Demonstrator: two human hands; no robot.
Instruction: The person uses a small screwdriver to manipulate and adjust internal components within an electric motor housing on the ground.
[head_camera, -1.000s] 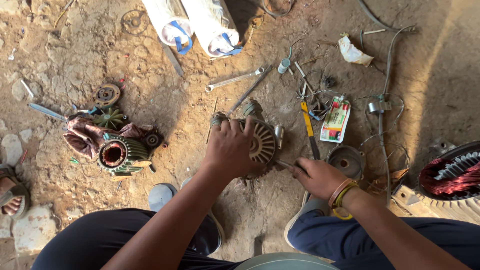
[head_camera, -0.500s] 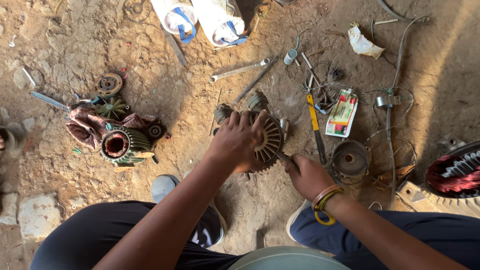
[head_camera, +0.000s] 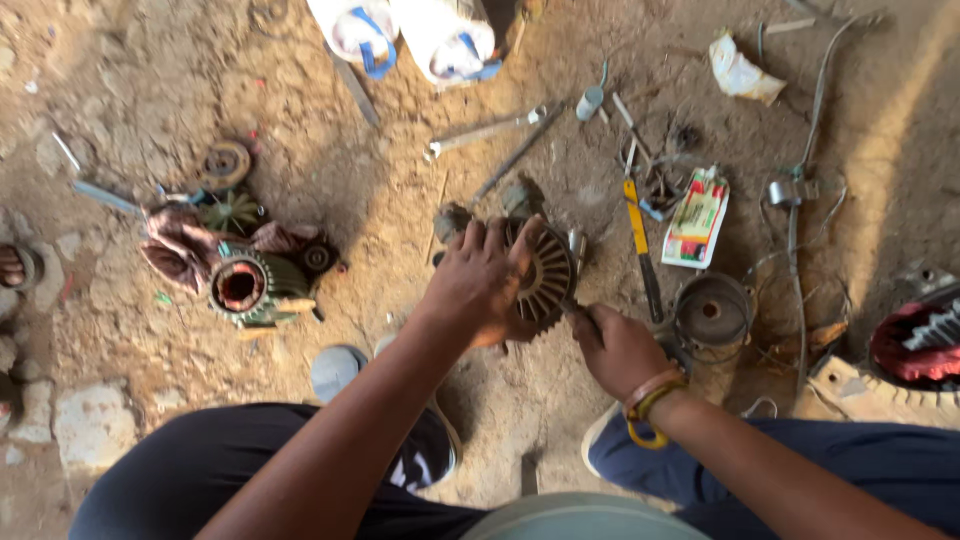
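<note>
A round finned metal motor housing (head_camera: 545, 272) lies on the dirt ground between my knees. My left hand (head_camera: 480, 280) rests on top of it, fingers spread over the fins, pressing it down. My right hand (head_camera: 618, 350) is closed around a thin tool (head_camera: 577, 310) whose tip meets the housing's right edge; most of the tool is hidden in my fist. A yellow and red band sits on my right wrist.
A stator with copper windings (head_camera: 240, 285) and a rag lie at the left. Long spanners (head_camera: 485, 130), a yellow-handled screwdriver (head_camera: 640, 245), a small colourful packet (head_camera: 697, 215), a metal cup (head_camera: 712, 310) and wires surround the housing. Another person's white sandalled feet (head_camera: 415, 35) stand at the top.
The view has drifted slightly, so everything sits a bit higher in frame. My left hand has stayed on the housing and my right hand has stayed at its right edge.
</note>
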